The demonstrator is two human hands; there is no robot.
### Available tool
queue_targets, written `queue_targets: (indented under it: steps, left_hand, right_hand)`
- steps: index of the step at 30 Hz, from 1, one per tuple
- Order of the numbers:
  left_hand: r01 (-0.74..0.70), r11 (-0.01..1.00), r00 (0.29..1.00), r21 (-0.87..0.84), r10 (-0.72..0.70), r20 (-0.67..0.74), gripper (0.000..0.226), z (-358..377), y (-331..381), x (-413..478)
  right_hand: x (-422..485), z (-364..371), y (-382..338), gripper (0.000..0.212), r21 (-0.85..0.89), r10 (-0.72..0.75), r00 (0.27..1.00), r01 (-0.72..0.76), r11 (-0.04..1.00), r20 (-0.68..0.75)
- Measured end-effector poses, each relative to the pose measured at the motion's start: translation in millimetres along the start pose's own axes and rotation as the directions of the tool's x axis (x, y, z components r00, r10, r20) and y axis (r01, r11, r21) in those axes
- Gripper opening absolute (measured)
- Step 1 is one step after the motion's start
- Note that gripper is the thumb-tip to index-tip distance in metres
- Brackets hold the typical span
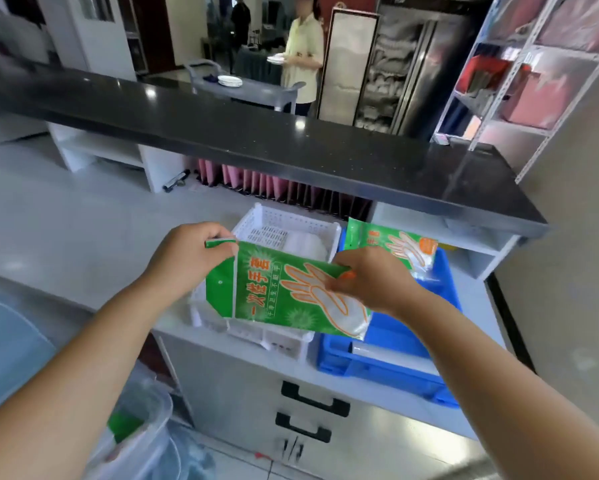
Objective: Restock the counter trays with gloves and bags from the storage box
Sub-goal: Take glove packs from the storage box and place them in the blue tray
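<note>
Left hand (187, 258) pinches the green glove packet (277, 296) (top strip); right hand (370, 282) pinches its edge, above white tray (291, 220).

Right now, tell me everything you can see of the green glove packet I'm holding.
The green glove packet is a glossy plastic pouch printed with orange characters and a hand outline; a clear window shows whitish gloves. Its header has a hang hole. It is held tilted above the white tray. The left hand pinches a corner strip that looks partly torn; the right hand pinches the opposite edge.
</note>
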State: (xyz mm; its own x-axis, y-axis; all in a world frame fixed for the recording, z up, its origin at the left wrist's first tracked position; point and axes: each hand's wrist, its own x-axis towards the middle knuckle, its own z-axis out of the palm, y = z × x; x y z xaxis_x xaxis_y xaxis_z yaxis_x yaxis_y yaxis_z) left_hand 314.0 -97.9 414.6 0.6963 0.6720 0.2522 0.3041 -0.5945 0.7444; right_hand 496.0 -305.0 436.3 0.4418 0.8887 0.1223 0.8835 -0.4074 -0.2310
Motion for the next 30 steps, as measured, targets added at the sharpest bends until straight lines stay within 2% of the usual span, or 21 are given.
queue_targets:
  steps: [2, 6, 9, 12, 17, 21, 24, 27, 30]
  left_hand:
    - [0.012, 0.998, 0.998, -0.059, -0.015, -0.053, 0.005, 33, 26, 15]
    - [0.035, 0.998, 0.995, -0.053, -0.04, -0.086, 0.019, 102, 67, 38]
    - [0.022, 1.0, 1.0, -0.007, -0.022, 0.006, 0.023, 150, 83, 46]
    - [-0.005, 0.999, 0.991, 0.054, -0.002, 0.13, 0.025, 190, 89, 54]
    - [-0.077, 0.986, 0.946, 0.145, 0.026, 0.323, 0.028, 237, 84, 79]
    - [-0.25, 0.941, 0.885, 0.226, 0.128, 0.447, 0.033, 270, 75, 111]
    - [-0.366, 0.894, 0.805, 0.259, 0.164, 0.57, 0.037, 295, 71, 138]
    - [-0.41, 0.868, 0.713, 0.279, 0.114, 0.692, 0.038, 316, 66, 162]
    - [-0.432, 0.861, 0.675, 0.268, 0.112, 0.729, 0.03, 331, 58, 176]
  right_hand:
    - [-12, -17, 47, 0.028, 0.012, 0.069, 0.996, -0.069, 0.998, -0.052]
    - [-27, -47, 130, 0.025, -0.017, 0.193, 0.961, -0.201, 0.979, -0.199]
    - [-30, -59, 179, 0.031, -0.05, 0.246, 0.916, -0.275, 0.96, -0.317]
    - [-24, -63, 214, 0.027, -0.06, 0.28, 0.868, -0.332, 0.941, -0.411]
    - [0, -51, 248, 0.023, -0.055, 0.292, 0.853, -0.348, 0.936, -0.433]
    - [25, -35, 258, 0.023, -0.07, 0.306, 0.844, -0.372, 0.926, -0.441]
    - [40, -26, 263, 0.022, -0.063, 0.327, 0.825, -0.398, 0.915, -0.462]
    - [53, -18, 269, 0.019, -0.069, 0.353, 0.828, -0.421, 0.904, -0.436]
    - [61, -9, 274, 0.019, -0.073, 0.383, 0.838, -0.442, 0.894, -0.39]
